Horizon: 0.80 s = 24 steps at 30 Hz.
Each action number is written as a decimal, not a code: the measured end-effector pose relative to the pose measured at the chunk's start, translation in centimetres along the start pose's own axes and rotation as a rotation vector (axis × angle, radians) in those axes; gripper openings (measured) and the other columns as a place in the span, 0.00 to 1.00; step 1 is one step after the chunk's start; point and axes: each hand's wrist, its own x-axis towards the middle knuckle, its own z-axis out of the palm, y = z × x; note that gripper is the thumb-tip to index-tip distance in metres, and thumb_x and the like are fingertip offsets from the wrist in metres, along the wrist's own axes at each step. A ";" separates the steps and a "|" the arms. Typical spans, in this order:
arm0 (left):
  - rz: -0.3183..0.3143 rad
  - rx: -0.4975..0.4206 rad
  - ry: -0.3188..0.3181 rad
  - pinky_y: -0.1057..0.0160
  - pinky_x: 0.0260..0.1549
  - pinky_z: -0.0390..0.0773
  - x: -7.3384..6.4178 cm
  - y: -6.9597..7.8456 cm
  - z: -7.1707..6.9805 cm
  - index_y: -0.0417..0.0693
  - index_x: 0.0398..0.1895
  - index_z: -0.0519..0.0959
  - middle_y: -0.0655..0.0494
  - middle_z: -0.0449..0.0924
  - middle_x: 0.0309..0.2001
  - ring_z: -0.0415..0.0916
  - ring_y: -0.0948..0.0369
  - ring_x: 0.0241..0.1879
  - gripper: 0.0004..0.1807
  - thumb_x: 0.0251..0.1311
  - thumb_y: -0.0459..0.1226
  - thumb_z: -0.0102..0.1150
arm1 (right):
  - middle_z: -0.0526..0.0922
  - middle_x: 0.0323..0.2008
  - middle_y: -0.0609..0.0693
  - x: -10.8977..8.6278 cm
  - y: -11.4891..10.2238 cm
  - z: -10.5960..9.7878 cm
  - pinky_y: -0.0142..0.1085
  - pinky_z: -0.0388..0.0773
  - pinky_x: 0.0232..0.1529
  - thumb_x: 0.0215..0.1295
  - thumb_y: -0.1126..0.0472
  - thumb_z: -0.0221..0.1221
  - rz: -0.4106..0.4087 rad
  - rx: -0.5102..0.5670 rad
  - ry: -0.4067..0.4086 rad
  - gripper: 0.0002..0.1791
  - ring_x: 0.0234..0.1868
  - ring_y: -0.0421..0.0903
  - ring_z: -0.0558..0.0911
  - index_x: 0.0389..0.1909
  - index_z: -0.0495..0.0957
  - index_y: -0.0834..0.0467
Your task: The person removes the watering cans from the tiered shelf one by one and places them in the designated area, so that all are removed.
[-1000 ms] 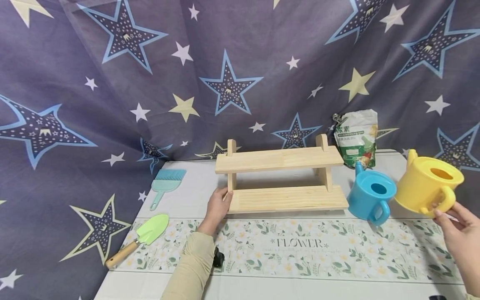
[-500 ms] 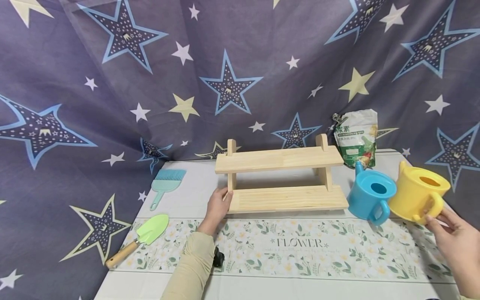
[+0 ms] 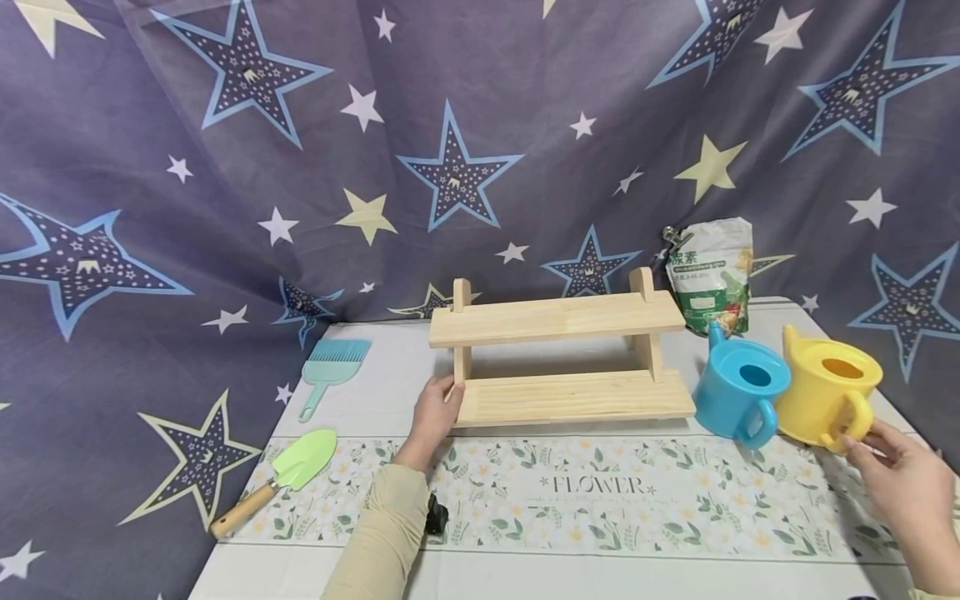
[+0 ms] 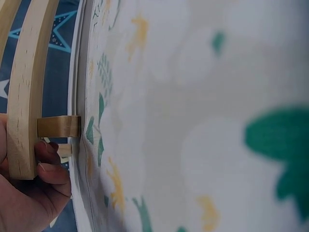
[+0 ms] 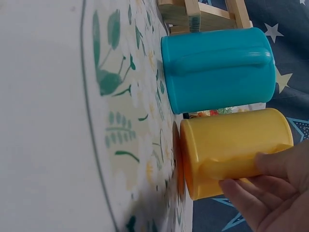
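Note:
A two-tier wooden shelf (image 3: 573, 398) stands at the middle of the table. My left hand (image 3: 435, 417) grips the left end of its lower board, and the left wrist view shows fingers curled under the board (image 4: 24, 106). On the right, my right hand (image 3: 903, 479) holds a yellow watering can (image 3: 817, 392) by its handle, thumb and fingers pinching it in the right wrist view. The can is upright, its base close over the cloth. Just left of it stands a blue watering can (image 3: 738, 387), near the shelf's right end.
Behind the cans stands a white and green bag (image 3: 712, 279) with a metal clip. A teal brush (image 3: 333, 367) and a green trowel (image 3: 303, 460) with a wooden handle lie at the left. A floral cloth strip (image 3: 585, 525) crosses the table; a starry curtain (image 3: 517, 75) hangs behind.
My right hand has moved the yellow watering can left and down, bringing it beside the blue one. My left hand stays on the shelf.

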 end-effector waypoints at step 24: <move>-0.003 -0.014 -0.026 0.47 0.57 0.72 0.1 -0.5 0.1 0.44 0.64 0.73 0.48 0.74 0.49 0.74 0.51 0.51 0.23 0.72 0.46 0.48 | 0.61 0.64 0.76 -1.0 -1.1 -0.2 0.62 0.72 0.52 0.73 0.63 0.52 0.041 -0.031 -0.065 0.33 0.59 0.75 0.67 0.71 0.52 0.72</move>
